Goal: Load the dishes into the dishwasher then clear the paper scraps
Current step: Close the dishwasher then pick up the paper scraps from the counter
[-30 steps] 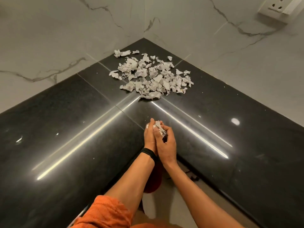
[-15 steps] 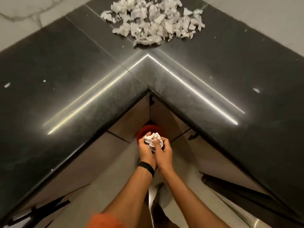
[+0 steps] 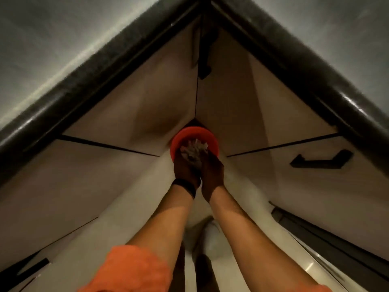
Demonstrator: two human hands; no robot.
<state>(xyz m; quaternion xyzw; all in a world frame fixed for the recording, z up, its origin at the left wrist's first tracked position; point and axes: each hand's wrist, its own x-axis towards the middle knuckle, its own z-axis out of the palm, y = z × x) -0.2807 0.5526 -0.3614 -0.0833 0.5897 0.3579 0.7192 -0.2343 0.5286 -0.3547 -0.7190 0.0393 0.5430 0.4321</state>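
1. Cupping a wad of paper scraps [image 3: 194, 151] between them in the head view, the left hand [image 3: 185, 168] and right hand [image 3: 213, 171] press side by side, fingers curled round the paper, right over the red bin [image 3: 190, 133].
2. The red bin stands on the floor in the far corner where the two cabinet fronts meet, below the dark countertop edge [image 3: 84, 81]. The scraps sit above its mouth, toward the near rim.
3. Here's the risk, I'd say: if the hands open this close to the near rim, light bits could flutter onto the floor. Loose pieces may also cling to the palms.
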